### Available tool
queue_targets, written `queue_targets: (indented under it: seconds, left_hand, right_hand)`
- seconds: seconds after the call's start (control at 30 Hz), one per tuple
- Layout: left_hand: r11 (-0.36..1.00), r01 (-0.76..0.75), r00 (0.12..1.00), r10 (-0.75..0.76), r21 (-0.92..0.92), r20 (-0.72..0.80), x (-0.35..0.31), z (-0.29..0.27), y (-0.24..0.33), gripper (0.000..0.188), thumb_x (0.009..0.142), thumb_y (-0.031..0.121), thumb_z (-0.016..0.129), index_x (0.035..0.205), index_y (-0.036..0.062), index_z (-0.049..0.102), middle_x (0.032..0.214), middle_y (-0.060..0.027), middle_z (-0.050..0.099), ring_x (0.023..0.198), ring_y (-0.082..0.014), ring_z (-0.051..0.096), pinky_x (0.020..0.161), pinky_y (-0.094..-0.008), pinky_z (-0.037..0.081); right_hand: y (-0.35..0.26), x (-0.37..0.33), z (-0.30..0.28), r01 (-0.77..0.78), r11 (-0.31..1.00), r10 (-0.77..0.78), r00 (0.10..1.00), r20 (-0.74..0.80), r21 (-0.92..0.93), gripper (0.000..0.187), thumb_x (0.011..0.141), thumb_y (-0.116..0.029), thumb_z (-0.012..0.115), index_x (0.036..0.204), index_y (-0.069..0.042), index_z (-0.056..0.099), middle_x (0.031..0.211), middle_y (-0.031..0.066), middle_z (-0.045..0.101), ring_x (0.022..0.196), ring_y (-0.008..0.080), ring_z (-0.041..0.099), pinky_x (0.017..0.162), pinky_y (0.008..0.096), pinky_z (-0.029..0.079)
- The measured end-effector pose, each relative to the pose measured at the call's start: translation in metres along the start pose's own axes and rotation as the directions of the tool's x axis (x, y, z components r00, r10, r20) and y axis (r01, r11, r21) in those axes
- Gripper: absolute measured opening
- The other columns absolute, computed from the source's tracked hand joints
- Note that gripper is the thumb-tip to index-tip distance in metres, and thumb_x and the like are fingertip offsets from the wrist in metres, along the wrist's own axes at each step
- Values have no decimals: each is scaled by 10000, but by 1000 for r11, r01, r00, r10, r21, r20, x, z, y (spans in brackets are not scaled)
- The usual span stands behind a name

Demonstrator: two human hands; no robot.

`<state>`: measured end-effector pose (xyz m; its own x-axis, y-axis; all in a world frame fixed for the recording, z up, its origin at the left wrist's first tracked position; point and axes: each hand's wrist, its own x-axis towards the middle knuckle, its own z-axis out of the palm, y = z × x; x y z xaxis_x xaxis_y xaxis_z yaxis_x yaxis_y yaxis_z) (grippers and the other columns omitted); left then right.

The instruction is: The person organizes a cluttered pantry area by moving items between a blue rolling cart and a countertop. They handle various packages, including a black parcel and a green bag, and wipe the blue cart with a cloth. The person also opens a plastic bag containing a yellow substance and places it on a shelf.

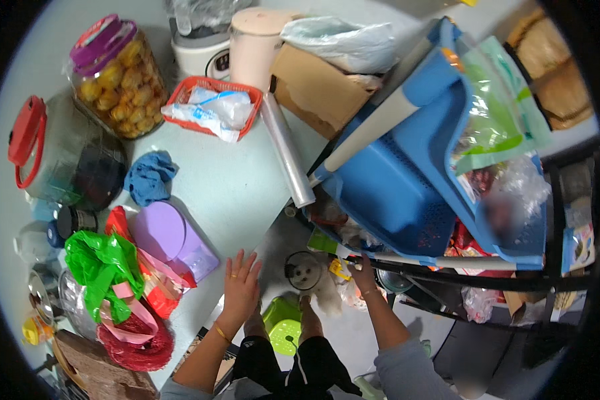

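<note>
My left hand [242,288] is open, fingers spread, at the edge of the pale table [227,173]. Closest to it on the tabletop is a flat purple case [197,257] with a round purple lid [160,230]. My right hand [363,275] is at the front edge of a black rack [513,273], its fingers bent in beside the rim; what they hold is too small to make out. A yellow packet [340,269] shows just left of that hand. Above it, a large blue plastic basket [387,187] rests tilted on the rack.
Below, a white dog [307,273] with a clear cone collar stands by my legs and a green stool [285,333]. The table carries a purple-lidded jar of fruit [123,87], a red basket [213,87], a film roll [288,150], and a green bag [103,267].
</note>
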<state>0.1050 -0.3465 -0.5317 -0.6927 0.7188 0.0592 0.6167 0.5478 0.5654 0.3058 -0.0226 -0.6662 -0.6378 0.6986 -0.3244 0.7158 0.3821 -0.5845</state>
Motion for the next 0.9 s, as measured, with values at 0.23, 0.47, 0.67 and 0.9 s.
queue_targets:
  seconds: [0.23,0.47,0.67,0.9]
  left_hand:
    - [969,108,991,-122,-223,-50,-50,44,13,428,681,-50,530,1100,36,539,1247,-138,470,1218,-392,374,985,-496,333]
    - [939,158,985,-172,-305,-20,-65,71,34,440,677,-65,538,1103,41,541,1243,-140,480,1220,-387,382,971,-444,374]
    - [944,79,995,-96,-320,-37,-34,66,62,436,679,-36,563,1108,37,539,1223,-156,479,1216,-361,390,965,-430,381]
    - [971,-140,990,144,-192,3,10,70,116,505,717,111,643,1199,106,492,1318,-166,385,1267,-380,309,983,-466,354]
  right_hand:
    - [-36,135,92,-619,227,428,757,494,752,543,889,-296,498,1335,-66,293,1178,246,472,974,327,555,816,443,500]
    - [-46,179,118,-491,-331,-12,856,517,805,525,902,-285,482,1344,-77,290,1306,185,385,1162,334,430,978,488,375]
    - [-75,96,56,-563,-335,-250,826,505,756,546,881,-242,511,1353,-107,272,1326,148,367,1161,311,434,964,453,399]
    - [-65,-58,-20,-186,565,-169,927,334,804,603,853,-106,534,1370,-152,227,1332,107,360,1164,259,437,936,366,446]
